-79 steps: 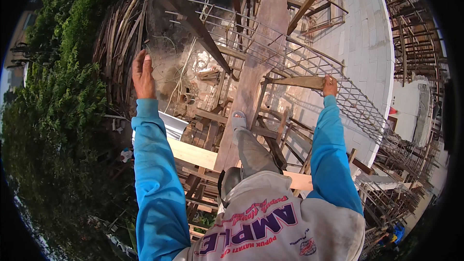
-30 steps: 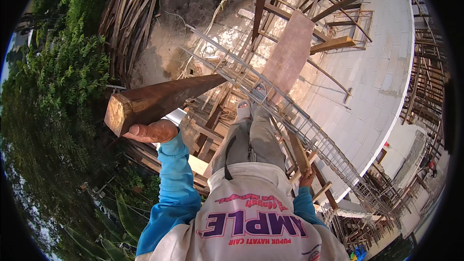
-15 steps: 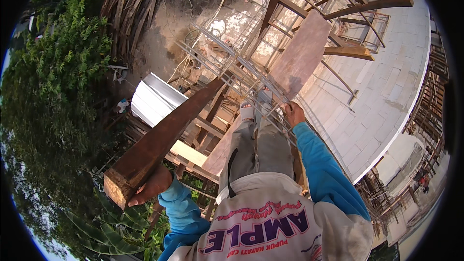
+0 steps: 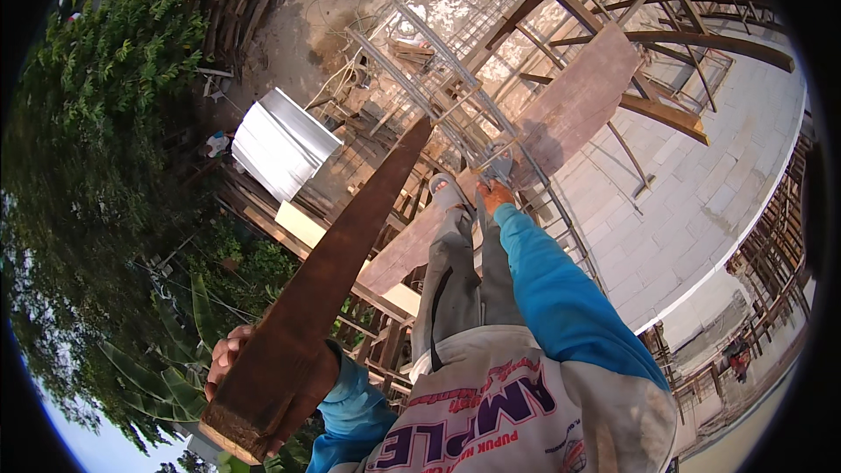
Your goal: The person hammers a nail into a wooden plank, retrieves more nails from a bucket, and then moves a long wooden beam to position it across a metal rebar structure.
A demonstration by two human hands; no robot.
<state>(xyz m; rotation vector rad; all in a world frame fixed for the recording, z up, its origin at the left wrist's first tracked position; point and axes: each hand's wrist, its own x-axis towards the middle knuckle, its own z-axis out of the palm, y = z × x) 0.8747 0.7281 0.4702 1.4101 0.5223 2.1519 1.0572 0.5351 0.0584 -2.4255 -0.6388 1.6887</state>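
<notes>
A long dark wooden beam (image 4: 324, 271) slants from my lower left up toward the middle. Its blunt end is nearest me. My left hand (image 4: 229, 352) is closed round it close to that end, fingers showing on one side and the palm side on the other. In front of my legs lies a cage of steel rebar (image 4: 438, 92), made of long bars tied with cross pieces; the beam's far end reaches its side. My right hand (image 4: 498, 195) is closed at a bar of this cage near my feet. The fingertips are partly hidden.
I stand high on a reddish plank (image 4: 574, 105) over timber framing. A white block wall (image 4: 674, 184) curves along the right, with wooden props (image 4: 666, 114) beside it. A shiny metal sheet (image 4: 285, 144) lies below left. Trees (image 4: 105, 140) fill the left side.
My right hand has shifted left along the rebar cage, toward my feet. The beam's near end has dropped lower, and my left hand now shows fingers on the beam's far side.
</notes>
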